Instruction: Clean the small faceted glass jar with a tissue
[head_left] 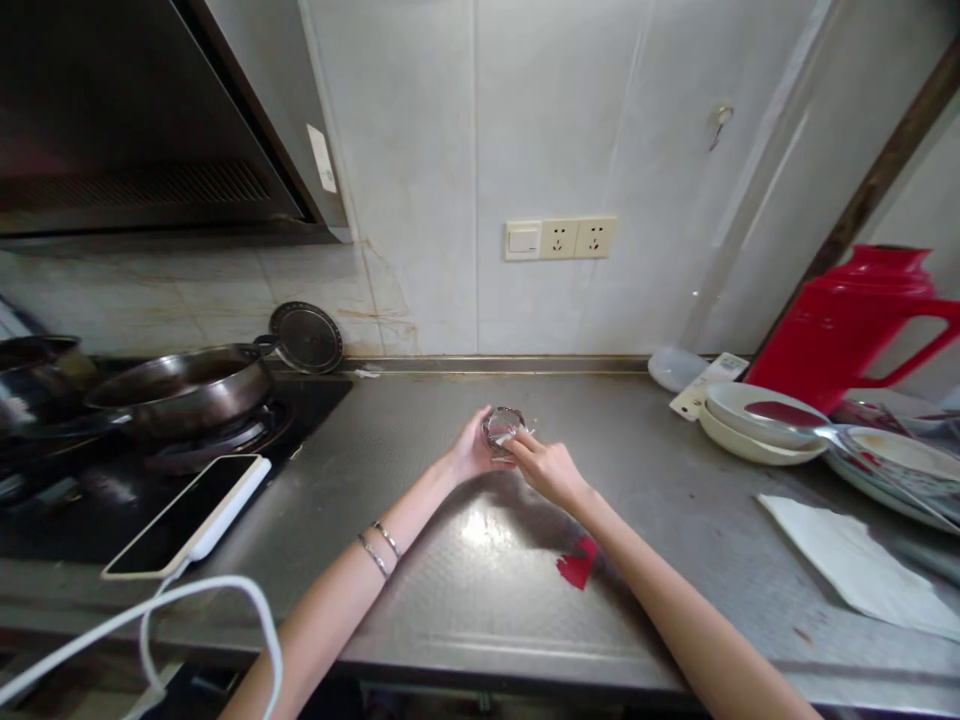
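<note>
A small clear glass cup (504, 428) stands on the steel counter (465, 610), held between both hands. My left hand (471, 452) wraps round its left side, with two thin bracelets on the wrist. My right hand (546, 468) pinches a small white scrap at the cup's rim from the right. A red heart-shaped piece (577, 566) lies on the counter under my right forearm.
A dark pan (180, 390) sits on the stove at left, a phone (189, 514) with a white cable beside it. At right stand a red thermos jug (847, 322), stacked white bowls (757, 420), plates and a white paper sheet (847, 560).
</note>
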